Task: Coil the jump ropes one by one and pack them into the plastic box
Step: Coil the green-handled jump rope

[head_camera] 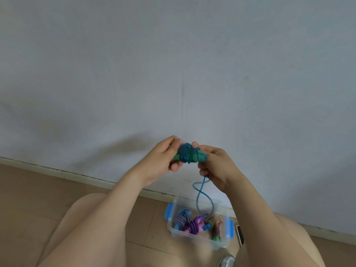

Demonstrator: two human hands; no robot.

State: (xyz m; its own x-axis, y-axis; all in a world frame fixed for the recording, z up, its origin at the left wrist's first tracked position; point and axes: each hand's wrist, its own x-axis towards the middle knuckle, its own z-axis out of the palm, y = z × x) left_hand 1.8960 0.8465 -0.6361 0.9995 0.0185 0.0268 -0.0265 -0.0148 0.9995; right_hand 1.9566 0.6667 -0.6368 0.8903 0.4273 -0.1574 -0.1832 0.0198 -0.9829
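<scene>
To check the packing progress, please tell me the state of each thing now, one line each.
blue jump rope: mostly wound round its green handles, a loose tail hanging down.
plastic box: open, holding three coiled ropes.
left hand: grips one end of the bundle.
right hand: grips the other end and the tail.

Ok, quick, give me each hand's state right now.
Left hand: grips one end of the coiled blue jump rope.
Right hand: grips the other end of the same rope.

The plastic box (pixel 204 241) was set on the floor (pixel 28 189) by the wall (pixel 173 64), coiled ropes (pixel 192 225) inside, a rope bundle (pixel 187 154) held above.
</scene>
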